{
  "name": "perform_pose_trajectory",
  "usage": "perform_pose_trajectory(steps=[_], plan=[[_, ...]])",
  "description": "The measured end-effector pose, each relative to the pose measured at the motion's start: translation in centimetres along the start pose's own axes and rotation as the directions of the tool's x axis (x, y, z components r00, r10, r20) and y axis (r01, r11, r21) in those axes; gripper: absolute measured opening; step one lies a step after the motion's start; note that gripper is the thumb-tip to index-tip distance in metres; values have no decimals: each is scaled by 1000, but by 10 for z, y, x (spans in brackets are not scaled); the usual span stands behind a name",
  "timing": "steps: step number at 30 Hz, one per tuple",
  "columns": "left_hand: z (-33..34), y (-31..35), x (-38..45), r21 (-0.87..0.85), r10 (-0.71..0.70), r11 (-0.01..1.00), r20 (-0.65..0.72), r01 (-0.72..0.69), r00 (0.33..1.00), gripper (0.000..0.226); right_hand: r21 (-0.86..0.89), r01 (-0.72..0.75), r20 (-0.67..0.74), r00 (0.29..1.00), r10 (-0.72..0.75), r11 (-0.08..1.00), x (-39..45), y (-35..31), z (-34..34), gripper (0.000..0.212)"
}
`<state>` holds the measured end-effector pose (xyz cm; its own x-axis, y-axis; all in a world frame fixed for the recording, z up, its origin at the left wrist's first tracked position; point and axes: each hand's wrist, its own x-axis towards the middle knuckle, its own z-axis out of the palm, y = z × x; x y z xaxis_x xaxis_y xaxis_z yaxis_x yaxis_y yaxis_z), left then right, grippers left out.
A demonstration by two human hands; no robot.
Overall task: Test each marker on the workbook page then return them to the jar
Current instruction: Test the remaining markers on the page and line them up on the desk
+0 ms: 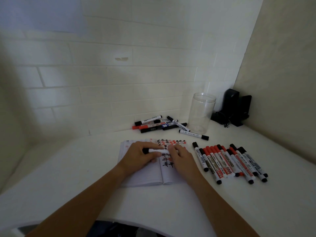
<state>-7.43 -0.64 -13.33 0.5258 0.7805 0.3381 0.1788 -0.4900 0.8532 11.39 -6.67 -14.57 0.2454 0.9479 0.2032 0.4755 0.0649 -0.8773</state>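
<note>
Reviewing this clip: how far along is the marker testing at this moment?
Done: the open workbook carries black and red test marks. In hand: left hand and right hand grip one black-capped white marker. Left: the clear plastic jar looks empty; a pile and a row lie outside.

The open white paper workbook (153,175) carries rows of black and red pen marks across its upper page, with black hash-shaped strokes lower down. The white-barrelled marker with a black cap (156,150) lies over them. At three o'clock, the row of white markers (229,162) shows alternating red and black caps and printed lettering. At one o'clock stands the clear colourless plastic jar (201,113); at twelve o'clock, the loose heap of markers (159,124) mixes black, red and blue.
</note>
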Motion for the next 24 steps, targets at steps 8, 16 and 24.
perform_pose_trajectory(steps=[8, 16, 24], plan=[[-4, -2, 2, 45, -36, 998, 2, 36, 999, 7, -100, 16, 16, 1000, -15, 995, 2, -3, 2, 39], [-1, -9, 5, 186, 41, 982, -18, -37, 999, 9, -337, 239, -165, 937, -307, 911, 3, 5, 7, 22], [2, -11, 7, 85, -31, 996, -56, 36, 998, 25, -419, 510, 186, 858, -478, 751, -1, 4, 8, 26]])
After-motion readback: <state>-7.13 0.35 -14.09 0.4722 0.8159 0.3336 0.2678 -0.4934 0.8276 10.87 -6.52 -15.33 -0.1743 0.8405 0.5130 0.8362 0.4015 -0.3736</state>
